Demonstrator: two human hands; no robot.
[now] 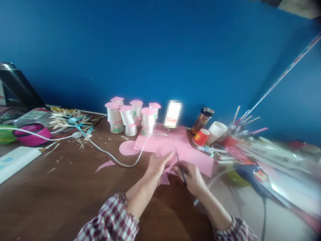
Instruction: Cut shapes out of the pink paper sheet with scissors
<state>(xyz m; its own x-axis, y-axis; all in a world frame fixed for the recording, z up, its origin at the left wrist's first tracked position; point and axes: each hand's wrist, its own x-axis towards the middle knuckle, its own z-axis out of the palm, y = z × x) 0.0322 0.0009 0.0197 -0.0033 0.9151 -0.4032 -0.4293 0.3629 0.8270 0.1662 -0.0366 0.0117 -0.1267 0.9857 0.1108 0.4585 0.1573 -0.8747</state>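
The pink paper piece sits in our left hand, thumb closed over it; just to its right, scissors point lengthwise away from us, our right hand curled around their handles.

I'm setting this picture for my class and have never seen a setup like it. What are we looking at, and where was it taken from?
There is no machine here, only a person working by hand. The single picture comes from a camera worn on that person's head, looking forward and down. The right hand holds dark scissors. The left hand is at pink paper near the blades; its exact grip is unclear. On the brown table, beyond the hands and to the left, stand white cups topped with pink. Further right are a red cup and a dark-lidded jar. The far right is blurred.
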